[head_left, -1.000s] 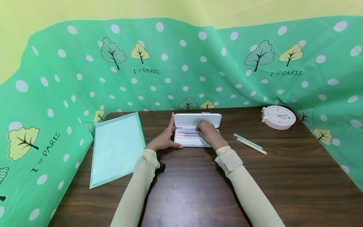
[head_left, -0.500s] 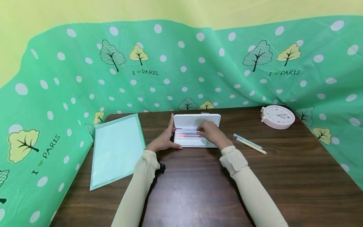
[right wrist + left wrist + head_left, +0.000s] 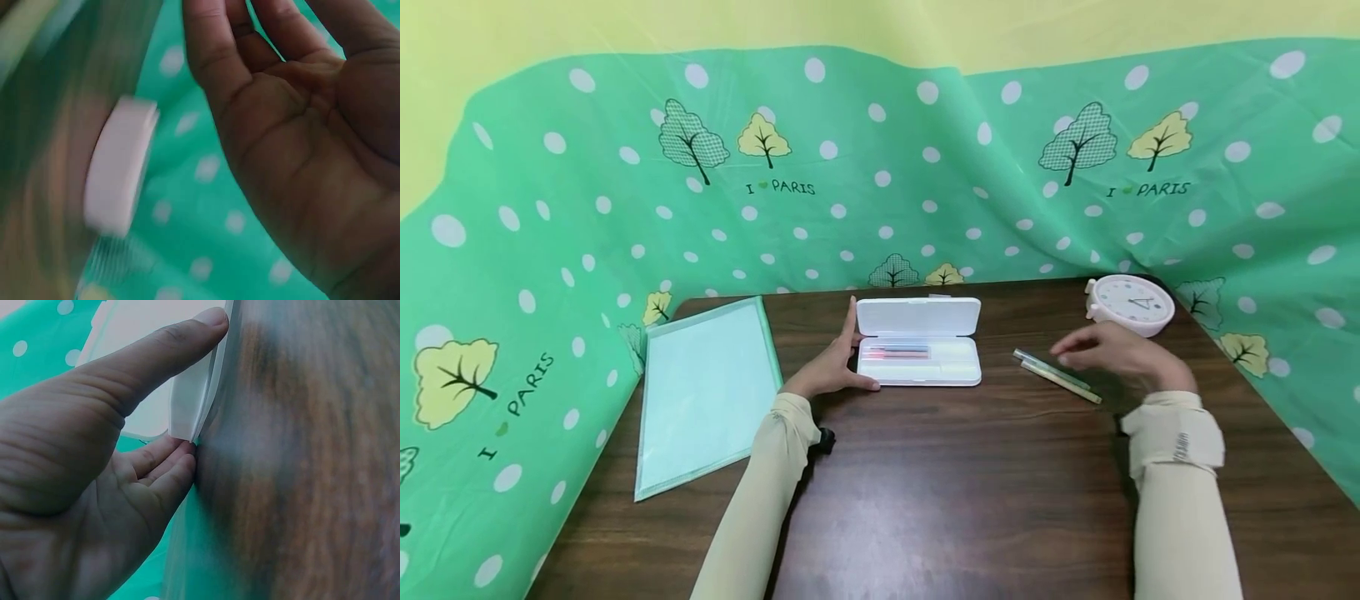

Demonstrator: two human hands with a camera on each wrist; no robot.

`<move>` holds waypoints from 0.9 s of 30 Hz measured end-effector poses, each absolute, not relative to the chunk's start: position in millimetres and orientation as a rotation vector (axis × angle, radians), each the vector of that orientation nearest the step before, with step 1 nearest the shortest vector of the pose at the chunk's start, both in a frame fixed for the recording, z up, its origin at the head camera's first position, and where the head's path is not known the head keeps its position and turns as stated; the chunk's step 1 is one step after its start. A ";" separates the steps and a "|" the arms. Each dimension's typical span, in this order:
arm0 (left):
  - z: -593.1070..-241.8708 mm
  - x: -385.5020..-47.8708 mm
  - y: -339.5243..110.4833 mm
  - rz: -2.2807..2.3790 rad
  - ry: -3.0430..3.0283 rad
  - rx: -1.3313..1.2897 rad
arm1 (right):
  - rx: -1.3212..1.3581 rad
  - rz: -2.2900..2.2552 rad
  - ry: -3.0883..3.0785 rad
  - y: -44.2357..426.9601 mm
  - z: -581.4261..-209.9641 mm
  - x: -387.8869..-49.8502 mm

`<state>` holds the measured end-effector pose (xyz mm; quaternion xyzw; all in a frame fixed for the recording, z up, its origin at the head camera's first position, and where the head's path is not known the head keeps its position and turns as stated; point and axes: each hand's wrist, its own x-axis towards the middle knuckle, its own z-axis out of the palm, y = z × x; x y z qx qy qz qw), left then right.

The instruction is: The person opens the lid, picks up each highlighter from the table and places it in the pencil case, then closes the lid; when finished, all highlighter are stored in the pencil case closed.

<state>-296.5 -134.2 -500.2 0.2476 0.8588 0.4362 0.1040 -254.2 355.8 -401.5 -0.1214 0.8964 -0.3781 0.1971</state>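
- Centre of the head view: white case (image 3: 964, 352), lid (image 3: 917, 317) up and leaning back, slim pens (image 3: 898, 352) in the tray's left part. Presumably laid that way so the tray can be reached from the front.
- Left of it, left hand (image 3: 829, 367): spread, thumb straight at the case's near corner, index finger upright beside the lid. Reads as bracing, not a wrapped grip; likely there to stop the case sliding.
- Right of centre, right hand (image 3: 1116, 354): fingers loosely extended, nothing visible in it. Fingertips just beside a bluish pen (image 3: 1049, 367) and a yellow pen (image 3: 1062, 383); can't confirm contact. Both lie side by side, handy for that hand.
- Left wrist view adds fingertips at the case's end, below the thumb; head view hides them.
- Right wrist view adds bare palm and the side of the pink clock (image 3: 1131, 302); fingertips cut off at top.
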 end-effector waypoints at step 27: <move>-535.9 -318.9 -137.3 1.300 2.553 0.757 | -0.082 -0.941 2.573 399.8 -431.9 -208.4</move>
